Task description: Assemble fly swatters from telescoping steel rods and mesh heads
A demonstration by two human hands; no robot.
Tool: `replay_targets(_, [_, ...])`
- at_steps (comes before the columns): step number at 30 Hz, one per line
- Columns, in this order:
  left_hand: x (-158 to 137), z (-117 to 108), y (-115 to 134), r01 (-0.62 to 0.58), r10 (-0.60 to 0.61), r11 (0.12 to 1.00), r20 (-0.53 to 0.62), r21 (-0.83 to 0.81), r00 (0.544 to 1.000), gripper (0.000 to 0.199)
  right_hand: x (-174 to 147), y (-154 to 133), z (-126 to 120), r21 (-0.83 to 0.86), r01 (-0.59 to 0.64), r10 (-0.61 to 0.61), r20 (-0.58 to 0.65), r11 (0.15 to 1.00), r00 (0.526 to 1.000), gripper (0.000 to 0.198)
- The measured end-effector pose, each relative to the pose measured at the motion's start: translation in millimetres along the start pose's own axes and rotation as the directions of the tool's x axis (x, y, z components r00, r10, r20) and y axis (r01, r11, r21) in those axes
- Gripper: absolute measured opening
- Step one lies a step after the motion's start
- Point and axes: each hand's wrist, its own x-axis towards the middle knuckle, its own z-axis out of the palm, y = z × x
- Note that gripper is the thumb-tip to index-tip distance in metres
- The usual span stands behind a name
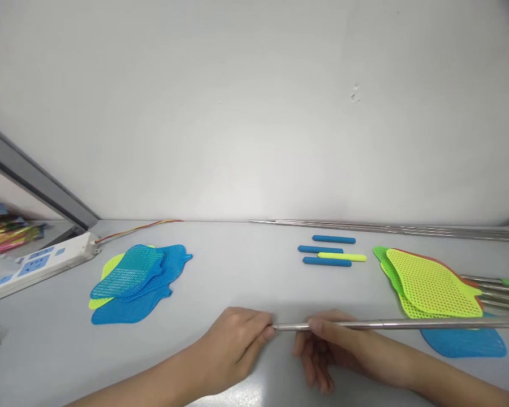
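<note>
My left hand (pixel 240 342) pinches the thin left end of a shiny telescopic metal rod (pixel 411 324), hiding its tip. The rod lies nearly level and thickens in steps towards the right, where it runs out of view. My right hand (pixel 337 345) grips it between thumb and index finger, a little right of my left hand, with the other fingers curled loosely below. To the right, the rod passes in front of a yellow fly swatter head (pixel 435 280) and a blue swatter head (pixel 462 342).
Blue and yellow swatter heads (pixel 129 308) lie piled at left, near a white power strip (pixel 59 260). Blue and yellow handle sleeves (pixel 326 262) lie mid-table. Thin metal rods (pixel 365 227) run along the back wall; more rods (pixel 504 297) lie at right.
</note>
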Motion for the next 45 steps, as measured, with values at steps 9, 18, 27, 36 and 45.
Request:
replay_targets(9, [2.2,-1.0,0.7,0.041,-0.041,0.999,-0.011,-0.032,0.999,0.024,3.0,1.7,-4.2,0.067,-0.034,0.034,-0.011,0.997,0.999,0.04])
replay_targets(18, [3.0,-0.7,0.7,0.054,-0.056,0.996,-0.023,-0.072,0.998,0.025,2.4,0.8,-4.2,0.089,-0.02,0.021,-0.018,0.996,1.0,0.039])
replay_targets(27, [3.2,-0.3,1.1,0.071,-0.073,0.995,-0.03,-0.073,0.997,0.026,3.1,1.6,-5.8,0.1,-0.013,0.013,-0.006,0.995,1.0,0.04])
replay_targets(36, [2.9,0.7,0.2,0.075,-0.076,0.996,-0.025,-0.046,0.997,0.024,3.4,1.6,-5.5,0.094,-0.004,0.005,-0.012,0.996,1.0,0.04])
replay_targets(45, [2.3,1.5,-0.2,0.057,-0.058,0.998,-0.031,-0.041,0.998,0.024,2.9,1.3,-6.5,0.093,-0.002,0.003,-0.006,0.996,1.0,0.039])
